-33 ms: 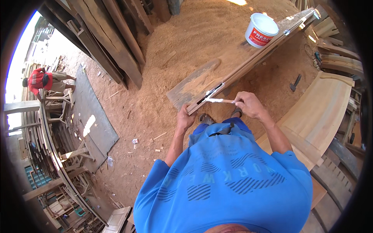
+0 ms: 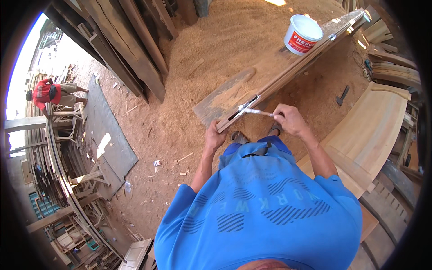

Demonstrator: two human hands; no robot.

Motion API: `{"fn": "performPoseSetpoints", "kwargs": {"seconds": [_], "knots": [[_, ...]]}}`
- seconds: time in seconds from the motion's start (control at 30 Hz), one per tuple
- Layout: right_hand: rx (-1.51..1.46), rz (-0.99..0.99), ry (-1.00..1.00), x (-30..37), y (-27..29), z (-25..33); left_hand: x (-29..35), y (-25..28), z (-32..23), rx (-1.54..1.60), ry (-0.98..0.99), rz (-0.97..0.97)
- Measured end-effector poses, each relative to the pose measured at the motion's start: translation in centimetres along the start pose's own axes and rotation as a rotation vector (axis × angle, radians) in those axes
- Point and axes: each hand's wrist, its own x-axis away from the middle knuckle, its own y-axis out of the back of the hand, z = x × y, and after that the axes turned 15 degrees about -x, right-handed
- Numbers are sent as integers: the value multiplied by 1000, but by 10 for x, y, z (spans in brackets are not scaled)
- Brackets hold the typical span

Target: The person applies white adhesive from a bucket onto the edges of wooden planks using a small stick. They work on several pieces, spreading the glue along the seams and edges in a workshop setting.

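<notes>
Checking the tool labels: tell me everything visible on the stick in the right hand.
The stick is thin, straight and wood-like in look, brownish near the grip and coated with white paste at its far end. The right hand grips the other end, partly hiding it. It points leftward, its coated tip at the dark slot in the near end of the long wooden piece. Any bristles are too small to tell.

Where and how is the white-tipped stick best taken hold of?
The stick is probably best pinched between thumb and fingers at its bare end, coming from the right, as the right hand holds it. It is thin, and its left end is coated white and lies at the slotted wooden piece, so that end looks best avoided.
</notes>
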Motion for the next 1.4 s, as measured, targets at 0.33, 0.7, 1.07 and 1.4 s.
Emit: {"fn": "performPoseSetpoints", "kwargs": {"seconds": [0.33,0.7,1.07,1.4], "knots": [[-484,-43,-152,23,-81,-72,-7,-5,9,-47,-53,-23],[311,-210,-86,-15,15,-9,-14,-1,3,22,-63,-28],[411,-373,-78,-57,131,60,-17,-11,4,48,-48,-69],[628,-709,-299,-160,249,9,-19,-29,27,34,-10,-96]]}}
